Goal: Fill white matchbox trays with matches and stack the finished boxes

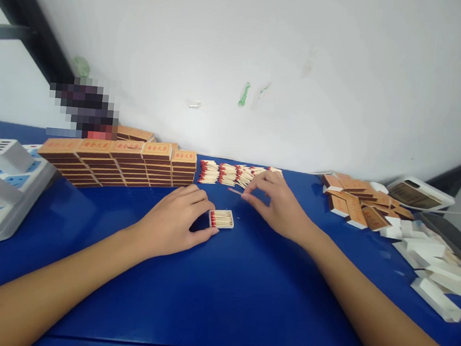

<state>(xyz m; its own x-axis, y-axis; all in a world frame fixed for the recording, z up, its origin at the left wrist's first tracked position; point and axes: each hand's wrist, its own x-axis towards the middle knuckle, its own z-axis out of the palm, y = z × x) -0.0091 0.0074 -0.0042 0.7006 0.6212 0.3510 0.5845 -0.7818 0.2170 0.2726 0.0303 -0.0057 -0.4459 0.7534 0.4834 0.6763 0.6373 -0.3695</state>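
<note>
A small white matchbox tray lies on the blue table, filled with red-headed matches whose heads point left. My left hand grips the tray's left end between thumb and fingers. Above and to the right of the tray, my right hand pinches a single match, slightly blurred, its head pointing left. Just behind that hand, loose matches lie in a row of small piles; the piles at the right are partly hidden by my fingers.
Stacked brown matchboxes form a wall at the left back. A power strip with plugs stands far left. To the right lie scattered matchbox sleeves, white empty trays and a white-edged device. A white wall bounds the back.
</note>
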